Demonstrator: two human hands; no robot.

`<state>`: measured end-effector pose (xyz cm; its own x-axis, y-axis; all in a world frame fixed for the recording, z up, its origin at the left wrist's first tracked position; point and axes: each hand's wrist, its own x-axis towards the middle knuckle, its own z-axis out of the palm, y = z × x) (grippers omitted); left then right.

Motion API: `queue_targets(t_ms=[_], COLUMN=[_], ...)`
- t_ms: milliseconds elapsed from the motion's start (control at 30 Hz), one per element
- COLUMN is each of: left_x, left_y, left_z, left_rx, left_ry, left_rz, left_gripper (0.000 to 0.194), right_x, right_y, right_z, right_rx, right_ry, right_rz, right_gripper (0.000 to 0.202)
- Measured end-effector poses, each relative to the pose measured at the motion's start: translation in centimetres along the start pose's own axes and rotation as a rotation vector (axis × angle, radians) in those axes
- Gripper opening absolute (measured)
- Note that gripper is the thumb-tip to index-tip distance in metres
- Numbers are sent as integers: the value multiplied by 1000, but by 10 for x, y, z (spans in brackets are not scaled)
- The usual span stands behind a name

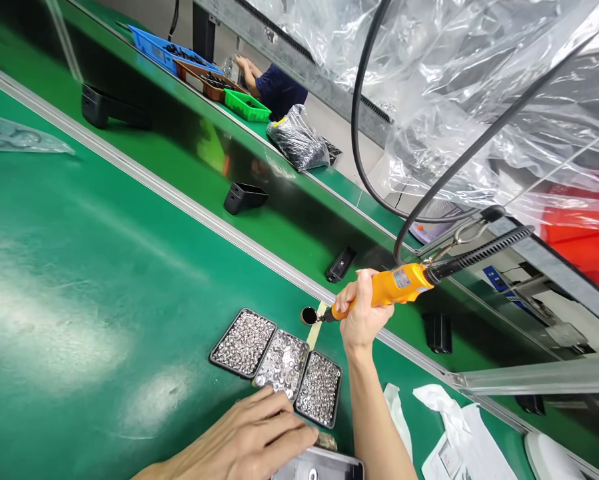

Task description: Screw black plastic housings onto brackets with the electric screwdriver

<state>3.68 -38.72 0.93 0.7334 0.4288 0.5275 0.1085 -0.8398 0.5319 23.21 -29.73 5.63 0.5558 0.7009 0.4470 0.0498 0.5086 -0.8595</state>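
Note:
My right hand is wrapped round an orange electric screwdriver, whose tip points left beside a small round black cup. My left hand lies over the near edge of the bench, its fingers bent over a black and grey case at the bottom edge. The fingertips and whatever they pinch are partly hidden. Just beyond that hand stand three shallow trays of small metal parts: a left tray, a middle tray with washers and a right tray.
A conveyor with black housings runs diagonally behind the bench. The screwdriver's cable loops overhead. White cloths lie at the right. Across the conveyor are a blue bin, a green basket and a person's arm.

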Motion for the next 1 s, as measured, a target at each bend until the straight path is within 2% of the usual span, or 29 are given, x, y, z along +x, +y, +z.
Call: queue_targets(t_ms=[67,200,333,433,533,667,1000], left_x=[-1,-6,-10,-12,-11,-9,-10], left_y=[0,-2,-5,-6,-6,-5,-5], left_z=[2,8,13,13,12,9,9], left_rx=[-11,-116,-162,-171,-164,-161,-153], left_ry=[-5,-104,-126,-135,-134,-162,-169], left_rz=[-2,-31,-27,-35,-31,-39,-49], left_gripper=[52,74,68,61,60,59,60], right_x=[-2,-17,-46,-72,-95,-114,-124], right_y=[-17,-68,-116,-135,-137,-126,-115], right_z=[-1,-11,-27,-37,-43,-44,-46], right_rx=[1,-5,-9,-4,7,19,-21], right_ry=[0,-2,-30,-63,-101,-142,-138], right_rz=[-5,-5,26,61,100,132,115], right_gripper=[25,17,14,14,11,9,7])
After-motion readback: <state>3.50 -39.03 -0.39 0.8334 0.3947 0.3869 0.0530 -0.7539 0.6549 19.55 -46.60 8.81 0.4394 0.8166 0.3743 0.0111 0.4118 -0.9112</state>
